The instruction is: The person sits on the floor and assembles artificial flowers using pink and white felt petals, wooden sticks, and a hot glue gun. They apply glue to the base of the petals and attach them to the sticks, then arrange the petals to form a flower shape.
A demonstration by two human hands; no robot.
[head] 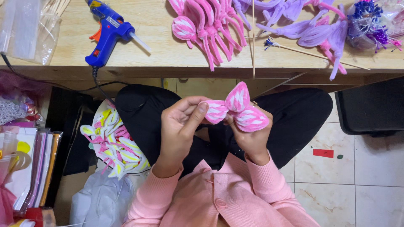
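Fuzzy chenille petals (pixel 237 108), matt wooden table (pixel 160 46)

Two hands (pixel 179 126); three pink-and-white petals (pixel 236 110); one blue glue gun (pixel 107 31); one wooden table (pixel 168 54)

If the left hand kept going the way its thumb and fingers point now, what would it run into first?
The left hand points right, at the pink-and-white petals that its thumb already touches. Just past them is the right hand, holding the same cluster. Depth between the hands is hard to judge.

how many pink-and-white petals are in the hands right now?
3. All in one cluster of pink-and-white petals: one pinched by the left hand, one sticking up at the centre, one lying over the right hand. More could be hidden behind the fingers.
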